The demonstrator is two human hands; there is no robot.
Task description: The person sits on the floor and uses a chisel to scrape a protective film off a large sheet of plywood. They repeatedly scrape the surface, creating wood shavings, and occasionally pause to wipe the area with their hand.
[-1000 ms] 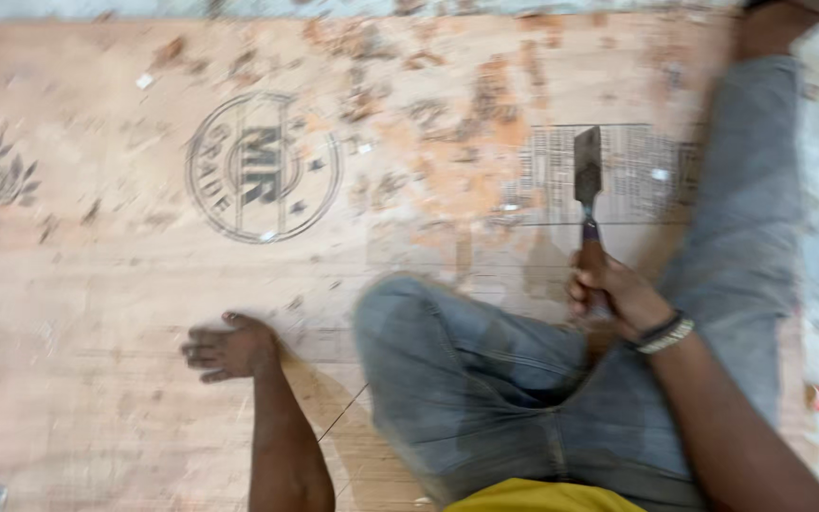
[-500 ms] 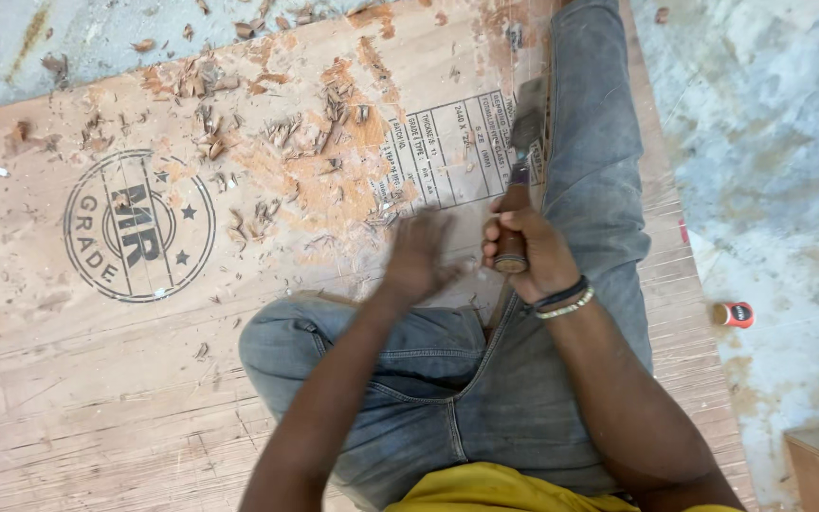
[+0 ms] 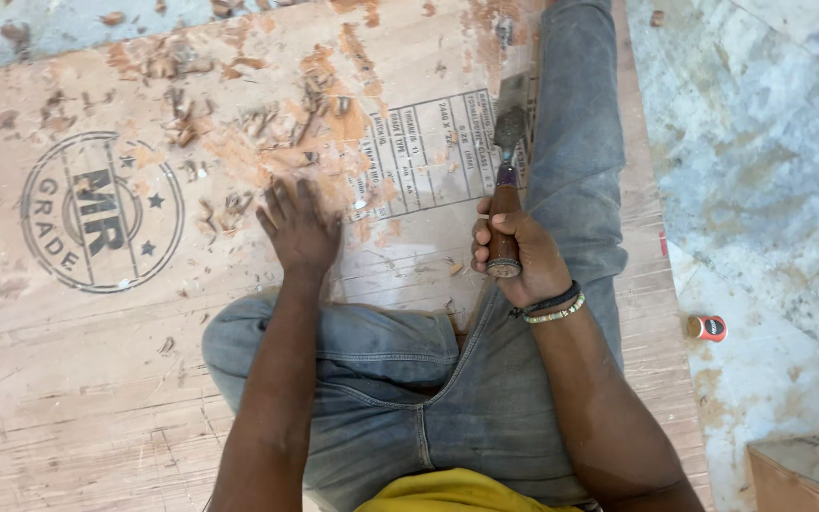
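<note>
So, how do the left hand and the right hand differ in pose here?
The left hand lies flat, palm down, fingers spread on the plywood sheet; the right hand is closed in a fist. The left hand holds nothing; the right hand grips the wooden handle of a chisel. Both are bare; only the right wrist wears bracelets.

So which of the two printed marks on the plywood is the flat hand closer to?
The rectangular table-like stamp, just beside the left hand, which lies flat on the plywood sheet. The round ringed stamp sits farther off, toward the sheet's left side.
</note>
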